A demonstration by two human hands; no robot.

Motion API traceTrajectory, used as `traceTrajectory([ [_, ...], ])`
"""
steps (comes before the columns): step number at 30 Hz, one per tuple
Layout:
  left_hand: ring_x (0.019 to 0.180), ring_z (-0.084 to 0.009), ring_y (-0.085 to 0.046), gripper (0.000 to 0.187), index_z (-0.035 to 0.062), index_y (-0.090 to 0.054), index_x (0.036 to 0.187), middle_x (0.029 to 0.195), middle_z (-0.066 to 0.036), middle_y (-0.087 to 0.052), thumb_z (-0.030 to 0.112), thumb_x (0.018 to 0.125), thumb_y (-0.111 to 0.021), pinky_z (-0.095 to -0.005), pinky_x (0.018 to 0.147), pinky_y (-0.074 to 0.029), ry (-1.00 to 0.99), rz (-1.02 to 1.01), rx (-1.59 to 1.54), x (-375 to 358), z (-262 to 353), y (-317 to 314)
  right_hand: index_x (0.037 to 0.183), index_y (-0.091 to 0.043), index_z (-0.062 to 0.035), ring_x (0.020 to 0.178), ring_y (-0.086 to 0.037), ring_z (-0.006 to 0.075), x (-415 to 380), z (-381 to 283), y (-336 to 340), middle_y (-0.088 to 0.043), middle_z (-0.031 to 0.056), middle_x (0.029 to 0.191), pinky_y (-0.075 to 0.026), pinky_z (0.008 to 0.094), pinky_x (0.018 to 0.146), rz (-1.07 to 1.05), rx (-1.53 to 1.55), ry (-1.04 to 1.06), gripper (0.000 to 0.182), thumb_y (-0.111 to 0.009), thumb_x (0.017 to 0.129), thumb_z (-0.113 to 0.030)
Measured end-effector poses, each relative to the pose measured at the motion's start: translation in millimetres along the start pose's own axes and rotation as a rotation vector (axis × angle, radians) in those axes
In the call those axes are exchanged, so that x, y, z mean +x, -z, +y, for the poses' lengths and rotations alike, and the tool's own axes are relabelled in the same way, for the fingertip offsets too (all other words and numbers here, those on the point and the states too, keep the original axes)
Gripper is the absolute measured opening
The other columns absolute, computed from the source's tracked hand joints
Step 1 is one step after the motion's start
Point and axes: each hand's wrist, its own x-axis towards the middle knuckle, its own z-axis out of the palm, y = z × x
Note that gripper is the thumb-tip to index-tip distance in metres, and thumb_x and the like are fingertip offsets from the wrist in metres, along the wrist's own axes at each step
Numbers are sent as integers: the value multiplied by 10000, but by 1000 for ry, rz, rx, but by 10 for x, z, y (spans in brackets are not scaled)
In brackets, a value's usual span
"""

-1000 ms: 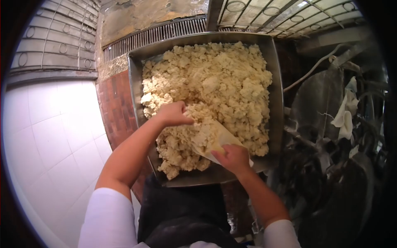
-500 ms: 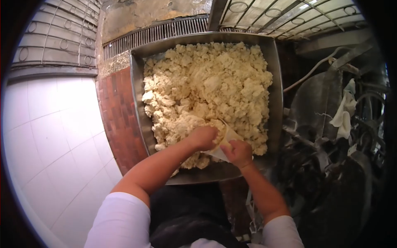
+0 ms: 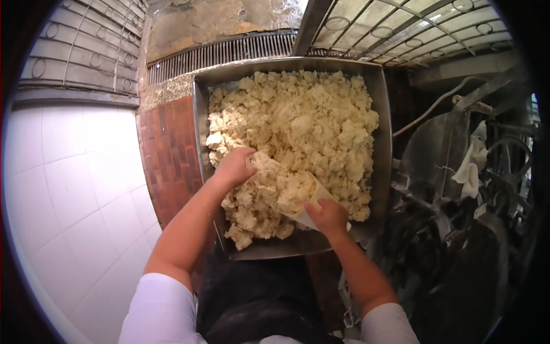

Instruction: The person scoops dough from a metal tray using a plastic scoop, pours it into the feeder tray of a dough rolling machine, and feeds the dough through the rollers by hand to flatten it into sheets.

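here, the right hand point(image 3: 327, 217) grips the white container point(image 3: 303, 217) at its fingers' ten o'clock; left hand point(image 3: 235, 166) curled, contents indeterminable.

Left hand point(image 3: 236, 165) over left half of tray point(image 3: 382, 129), back up, fingers bent toward tray's middle; some fingertips hidden, grasp unclear. Left forearm bare, slanting up and inward across tray's left rim; wrist nearly straight, elbow outside tray. Right hand point(image 3: 327, 215) over tray's near right part, closer to near rim than left, fingers curled in closed grip, thumb pointing inward. Right forearm crosses near rim beside tray's near right corner, elbow outside. Hands well apart, both inside tray's rim.
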Motion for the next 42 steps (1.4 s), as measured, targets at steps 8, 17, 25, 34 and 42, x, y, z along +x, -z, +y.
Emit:
traceTrajectory([
  [8,1213,-295,-494,708,17,-489,1310,1300,-181,-518,287,725,-782,-389,1018,-400,-142,-445,-240,215,111,-283,673,-633,-53,553,-575,323,-52,226,-35,-573,123,598,-451,409,524,58,59,30,479,-672,763,-522],
  [17,1067,-357,-579,524,83,-570,1206,1180,-195,-567,299,750,-711,-417,889,-479,-174,-610,188,135,1231,-601,706,-662,-61,592,-604,330,-161,512,-102,-605,133,643,-480,400,549,38,137,114,464,-687,738,-523],
  [25,1002,-328,-604,461,104,-551,1162,1095,-152,-588,207,737,-699,-428,824,-502,-90,-178,36,260,1204,-1123,712,-655,-56,605,-606,340,-23,543,-103,-610,143,656,-475,412,553,67,209,51,450,-674,768,-503],
  [34,1081,-319,-551,541,100,-557,1185,1088,-135,-580,265,703,-738,-424,864,-471,-21,66,31,17,1153,-968,732,-670,-25,627,-620,286,-44,205,-26,-629,140,671,-457,384,600,-197,281,-305,553,-641,785,-576],
  [42,852,-204,-609,371,60,-667,1105,1110,-96,-647,332,852,-663,-311,809,-467,60,170,-943,-433,940,-614,771,-677,6,587,-593,161,-692,432,-76,-632,103,648,-463,331,577,63,607,-265,443,-735,767,-433],
])
